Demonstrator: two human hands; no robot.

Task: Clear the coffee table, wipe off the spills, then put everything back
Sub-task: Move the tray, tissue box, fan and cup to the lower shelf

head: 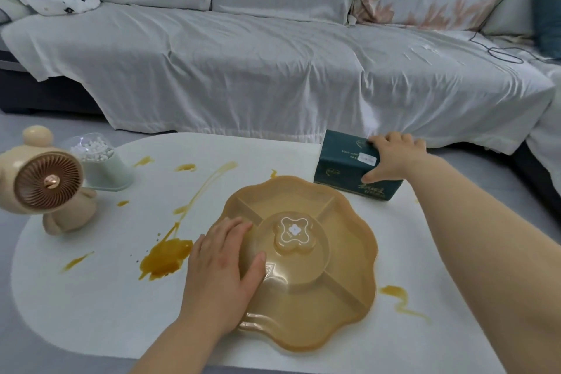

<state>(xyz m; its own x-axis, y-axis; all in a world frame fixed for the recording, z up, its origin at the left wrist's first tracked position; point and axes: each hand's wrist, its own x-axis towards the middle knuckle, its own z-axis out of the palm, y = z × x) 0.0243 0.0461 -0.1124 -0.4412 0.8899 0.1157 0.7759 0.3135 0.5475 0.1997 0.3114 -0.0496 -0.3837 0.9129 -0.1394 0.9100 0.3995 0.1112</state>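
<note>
A tan, flower-shaped divided snack tray (343, 276) with a clear lid sits in the middle of the white coffee table (100, 300). My left hand (224, 267) lies on the tray's left side, fingers spread over the lid and thumb against the raised centre. At the table's far right edge stands a dark green tissue pack (340, 167), and my right hand (391, 158) is clasped around its right end. Brown-yellow spills (165, 258) streak the tabletop left of the tray, and another streak (397, 297) lies to its right.
A beige bear-shaped desk fan (45, 182) stands at the table's left end, with a pale green container of cotton swabs (97, 161) just behind it. A sofa under a white sheet (273, 70) runs along the far side. A black cable (501, 51) lies on it.
</note>
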